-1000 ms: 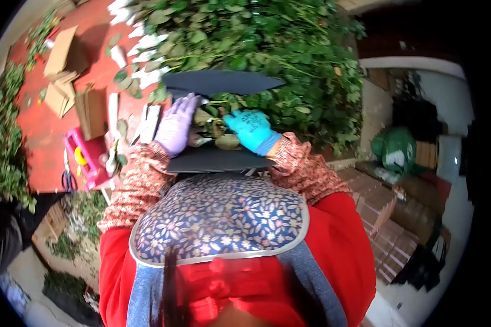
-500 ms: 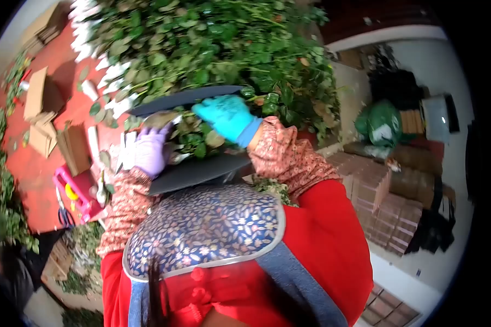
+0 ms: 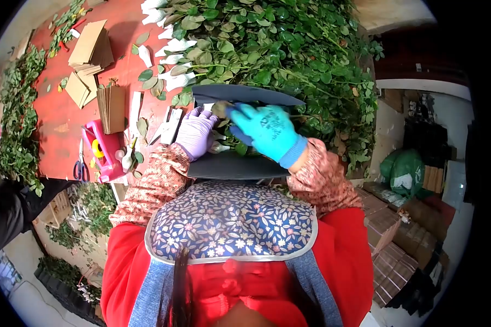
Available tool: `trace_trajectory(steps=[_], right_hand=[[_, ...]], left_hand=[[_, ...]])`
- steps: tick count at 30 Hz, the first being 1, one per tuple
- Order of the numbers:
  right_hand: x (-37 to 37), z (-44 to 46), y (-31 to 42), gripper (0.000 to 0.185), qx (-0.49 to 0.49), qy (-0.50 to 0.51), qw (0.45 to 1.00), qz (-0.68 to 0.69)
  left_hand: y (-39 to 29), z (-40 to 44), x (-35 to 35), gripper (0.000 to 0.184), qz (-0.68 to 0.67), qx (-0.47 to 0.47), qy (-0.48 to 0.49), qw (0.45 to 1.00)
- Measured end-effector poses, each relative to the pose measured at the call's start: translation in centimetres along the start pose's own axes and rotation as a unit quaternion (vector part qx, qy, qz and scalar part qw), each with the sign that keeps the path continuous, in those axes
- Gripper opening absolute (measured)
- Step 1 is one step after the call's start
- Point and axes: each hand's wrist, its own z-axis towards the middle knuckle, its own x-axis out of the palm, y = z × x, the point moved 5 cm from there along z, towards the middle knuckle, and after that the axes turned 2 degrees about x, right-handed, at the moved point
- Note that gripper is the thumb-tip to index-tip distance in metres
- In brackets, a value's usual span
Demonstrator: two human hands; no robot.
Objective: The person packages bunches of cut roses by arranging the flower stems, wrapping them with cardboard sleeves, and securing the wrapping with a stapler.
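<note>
A black trough with an upper flap (image 3: 245, 94) and a lower flap (image 3: 237, 166) lies in front of my body, with green leaves and white-wrapped flower heads (image 3: 218, 146) between the flaps. At its left end my left hand (image 3: 196, 132), in a purple glove, rests against the flower heads, fingers extended side by side. My right hand (image 3: 268, 131), in a blue glove, is over the trough's middle with thumb and fingers apart. A brownish leaf (image 3: 221, 109) is near its fingertips. Its palm side is hidden.
Leafy stems (image 3: 289, 54) with white-wrapped heads (image 3: 177, 79) cover the upper red table (image 3: 57, 128). Cardboard pieces (image 3: 111, 109), a pink tape dispenser (image 3: 105, 155) and scissors (image 3: 81, 168) lie left. Another person's dark sleeve (image 3: 8, 218) shows far left; stacked cartons (image 3: 393, 272) stand right.
The view has swung away and back. My left hand's fingers look less stretched than at first. My right hand now has its thumb and fingers spread over the trough, farther from its right end.
</note>
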Motion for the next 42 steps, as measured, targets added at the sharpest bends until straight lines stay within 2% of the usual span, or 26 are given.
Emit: trace_trajectory(steps=[1,2,4,6,8,9,12,13,14,16,18,20,21,22,24,25,28,31,33,34,35,36,37,38,39,42], right_hand=[[1.2,0.2,0.2,0.026,-0.072,-0.060,0.995,0.015],[2.4,0.4,-0.3,0.026,-0.069,-0.063,0.995,0.018],[4.4,0.7,-0.8,0.022,-0.091,-0.010,0.995,-0.029],[4.4,0.1,-1.7,0.019,-0.075,-0.001,0.997,0.015],[4.0,-0.8,-1.7,0.020,-0.143,-0.023,0.968,0.203],[3.4,-1.3,-1.6,0.025,-0.165,-0.069,0.951,0.252],[4.4,-2.4,-2.2,0.025,-0.103,-0.059,0.937,0.329],[4.8,-2.4,-2.5,0.038,-0.074,-0.031,0.967,0.242],[4.7,-2.3,-2.5,0.038,-0.071,-0.033,0.966,0.245],[5.3,-1.7,-3.6,0.052,0.112,0.025,0.976,0.188],[7.6,-0.6,-4.1,0.057,0.106,0.011,0.982,0.156],[10.5,0.7,-4.2,0.055,0.144,0.216,0.966,0.014],[10.7,0.9,-4.0,0.052,0.142,0.242,0.959,-0.041],[11.1,1.1,-4.0,0.052,0.141,0.240,0.960,-0.040],[11.6,1.3,-4.5,0.045,0.158,0.150,0.975,-0.053],[10.6,1.7,-4.5,0.032,0.143,0.095,0.985,-0.022],[8.7,2.0,-3.9,0.024,0.151,0.088,0.984,0.044],[12.0,2.2,-4.2,0.022,0.180,0.081,0.979,0.044],[14.9,1.9,-4.9,0.024,0.200,0.093,0.972,0.079],[14.9,1.8,-5.2,0.024,0.207,0.089,0.971,0.084],[14.6,1.9,-5.2,0.023,0.198,0.061,0.973,0.097],[14.4,1.8,-5.0,0.022,0.191,0.037,0.975,0.112],[13.3,1.3,-4.3,0.022,0.200,0.029,0.973,0.109],[12.6,1.3,-4.1,0.020,0.194,0.021,0.978,0.071],[12.2,1.2,-3.9,0.020,0.185,0.015,0.982,0.031],[13.2,0.8,-4.0,0.022,0.159,-0.027,0.982,0.095]], left_hand=[[0.0,0.0,-0.1,0.045,0.010,0.009,0.001,1.000],[-0.1,0.0,-0.2,0.045,0.020,0.018,0.002,1.000],[-0.4,-0.1,-0.8,0.044,0.009,0.014,0.000,1.000],[-0.7,0.0,-1.8,0.044,-0.007,0.003,-0.005,1.000],[-0.8,0.1,-2.1,0.043,-0.038,-0.048,0.068,0.996],[-0.7,0.1,-2.1,0.042,-0.020,-0.055,0.078,0.995],[-0.5,0.2,-2.3,0.043,-0.038,-0.061,0.083,0.994],[-1.0,-0.1,-2.7,0.041,-0.017,-0.014,-0.036,0.999],[-0.7,-0.1,-2.3,0.041,-0.015,-0.012,-0.031,0.999],[-0.5,0.1,-1.7,0.044,-0.021,-0.032,0.018,0.999],[-1.1,0.1,-2.1,0.049,-0.017,-0.017,0.026,0.999],[-1.4,-0.1,-1.9,0.057,-0.006,-0.013,0.028,1.000],[-1.4,-0.1,-2.0,0.058,-0.007,-0.019,0.042,0.999],[-1.5,-0.1,-2.2,0.058,-0.010,-0.027,0.054,0.998],[-1.9,-0.3,-2.4,0.060,0.001,-0.021,0.056,0.998],[-1.9,-0.4,-2.4,0.061,0.029,-0.014,0.048,0.998],[-1.7,-0.5,-2.1,0.062,0.039,-0.007,0.040,0.998],[-1.8,-0.3,-2.4,0.062,0.002,-0.020,0.048,0.999],[-1.2,-0.5,-1.8,0.052,-0.079,-0.007,0.009,0.997],[0.1,-0.7,0.1,0.052,-0.074,-0.001,0.015,0.997],[2.7,-1.1,2.5,0.043,-0.291,-0.055,-0.046,0.954],[4.5,-1.7,3.9,0.038,-0.493,-0.111,-0.100,0.857],[3.2,-1.9,2.1,0.030,-0.497,-0.124,-0.205,0.834],[3.7,-1.9,2.0,0.029,-0.525,-0.141,-0.175,0.821],[3.3,-1.5,1.6,0.031,-0.513,-0.136,-0.150,0.834],[2.4,-0.3,1.1,0.044,-0.464,-0.121,-0.102,0.872]])
